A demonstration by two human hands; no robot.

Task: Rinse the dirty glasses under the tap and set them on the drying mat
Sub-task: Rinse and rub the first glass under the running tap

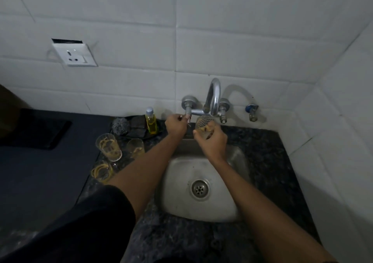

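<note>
Your left hand [175, 124] has its fingers curled round the left tap handle [188, 115], at the counter's back edge. Your right hand [211, 141] grips a dirty glass [204, 126], tilted under the spout [212, 97] above the sink [181, 198]; no stream is clear to see. Three more glasses [110, 146] stand on the counter [268, 161] just left of the sink. The dark mat [34, 130] lies well apart at the far left. A yellow bottle [151, 121] and scrubbers [129, 126] sit by the back edge
</note>
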